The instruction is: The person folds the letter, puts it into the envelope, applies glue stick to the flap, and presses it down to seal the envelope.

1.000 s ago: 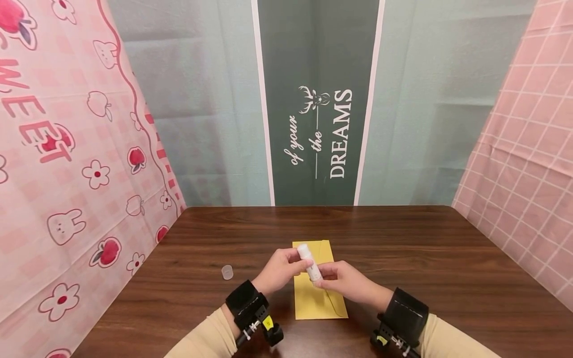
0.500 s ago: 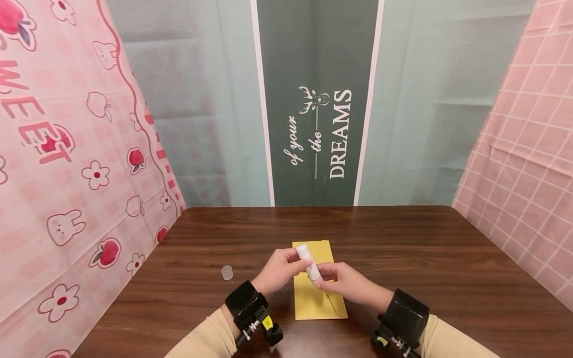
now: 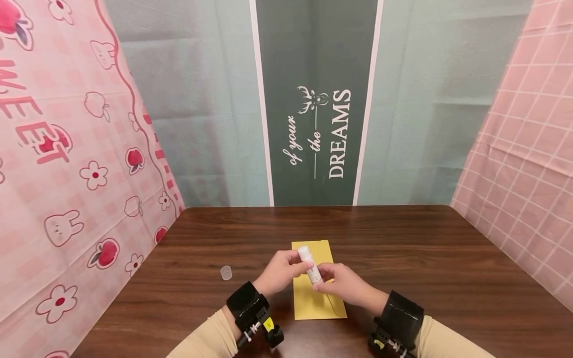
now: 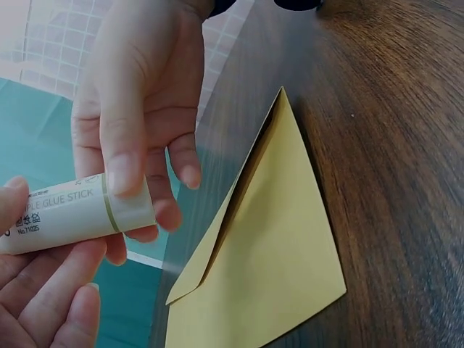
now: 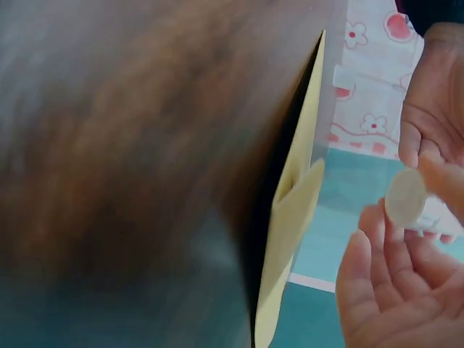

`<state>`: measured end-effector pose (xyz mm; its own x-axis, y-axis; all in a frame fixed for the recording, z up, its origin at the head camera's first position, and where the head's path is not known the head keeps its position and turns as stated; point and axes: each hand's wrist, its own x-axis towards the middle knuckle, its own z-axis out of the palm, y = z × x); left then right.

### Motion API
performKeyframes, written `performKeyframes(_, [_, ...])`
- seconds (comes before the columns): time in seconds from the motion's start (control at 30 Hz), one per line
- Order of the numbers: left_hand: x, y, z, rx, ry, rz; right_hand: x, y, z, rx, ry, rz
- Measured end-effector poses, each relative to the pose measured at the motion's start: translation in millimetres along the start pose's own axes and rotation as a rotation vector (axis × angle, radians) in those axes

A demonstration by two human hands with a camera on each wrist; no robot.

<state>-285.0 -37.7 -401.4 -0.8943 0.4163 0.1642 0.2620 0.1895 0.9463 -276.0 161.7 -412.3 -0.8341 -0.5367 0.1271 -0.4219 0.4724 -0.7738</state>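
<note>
A white glue stick (image 3: 310, 265) is held tilted in both hands over a yellow envelope (image 3: 309, 306). My left hand (image 3: 278, 272) pinches its barrel between thumb and fingers. At the lower end, my right hand (image 3: 346, 283) grips the base; in the left wrist view its thumb lies across the base (image 4: 132, 206), by a thin green ring. The round bottom of the glue stick (image 5: 406, 197) faces the right wrist camera. Beneath the hands, the envelope lies on the table with its flap (image 5: 296, 210) slightly raised.
A small translucent cap (image 3: 226, 273) lies on the brown wooden table (image 3: 403, 238), left of the left hand. Patterned pink cloths hang at both sides, and a green and teal cloth (image 3: 309, 59) hangs behind the table's far edge.
The glue stick stays in both hands over the envelope. My right hand's fingers have shifted slightly at its base, and the right wrist has moved a little left. Cap and envelope keep their places.
</note>
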Motion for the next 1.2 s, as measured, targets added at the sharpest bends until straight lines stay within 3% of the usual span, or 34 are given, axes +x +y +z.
performKeyframes(0.2, [-0.1, -1.3, -2.9, -0.017, 0.001, -0.003, -1, 0, -4, 0.103, -0.103, -0.040])
performKeyframes(0.5, [-1.9, 8.3, 0.9, -0.016, -0.008, -0.011, 1, -3, -1, -0.072, 0.039, 0.025])
performKeyframes(0.67, [-10.0, 27.2, -1.1, -0.013, -0.004, 0.010, -1, -2, -6, 0.021, -0.056, -0.032])
performKeyframes(0.77, [-12.4, 30.8, -1.6, -0.011, -0.003, 0.019, -3, -2, -10, 0.121, -0.135, -0.055])
performKeyframes(0.9, [-12.2, 29.6, -0.3, 0.002, -0.017, 0.008, -3, -3, -12, 0.121, -0.128, -0.034])
performKeyframes(1.07, [-4.3, 13.8, 3.3, 0.012, -0.029, -0.006, 0, -2, -7, -0.061, -0.015, 0.009])
performKeyframes(1.2, [1.0, 2.1, 2.5, 0.003, -0.027, -0.009, 0, -3, -7, -0.073, -0.034, -0.014])
